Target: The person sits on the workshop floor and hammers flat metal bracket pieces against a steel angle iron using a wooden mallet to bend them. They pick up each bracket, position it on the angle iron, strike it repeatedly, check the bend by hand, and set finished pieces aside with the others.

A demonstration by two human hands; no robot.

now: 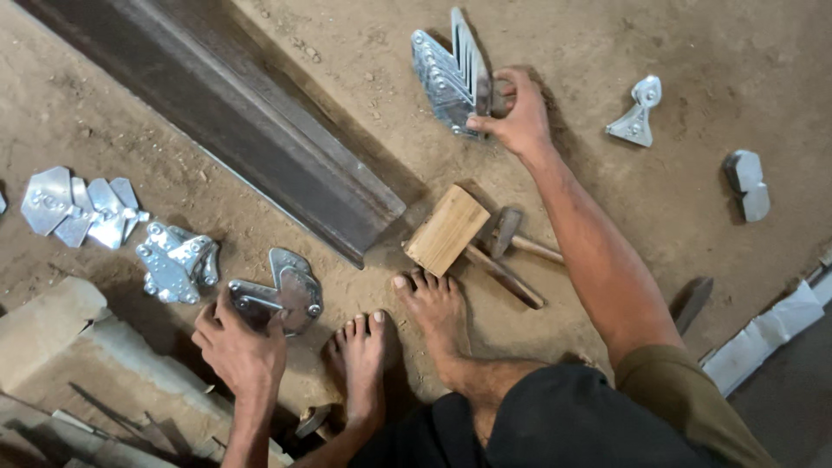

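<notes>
A person sits on a dirt floor [693, 52] with bare feet [407, 338] out in front.

The left hand [238, 347] is low and close to the body. Its fingers are clamped on the near edge of a shiny metal plate [290, 290], which lies flat on the floor. Just left of it sits a small pile [178, 260] of more plates, and farther left lies another heap [82, 208] (flat and silver).

The right hand [518, 108] reaches far out. Its fingers are closed around the end of a stack [451, 74] of plates that stand on edge, leaning together.

Between the two hands lies a long dark steel beam [251, 121], running slantwise. By its near end is a wood block [446, 230], touching a hammer [511, 238] and close to the toes.

Off to the right, well apart, lie a lone plate [637, 113] and a grey piece [747, 184]. A pale stone [52, 329] sits near the left arm.
</notes>
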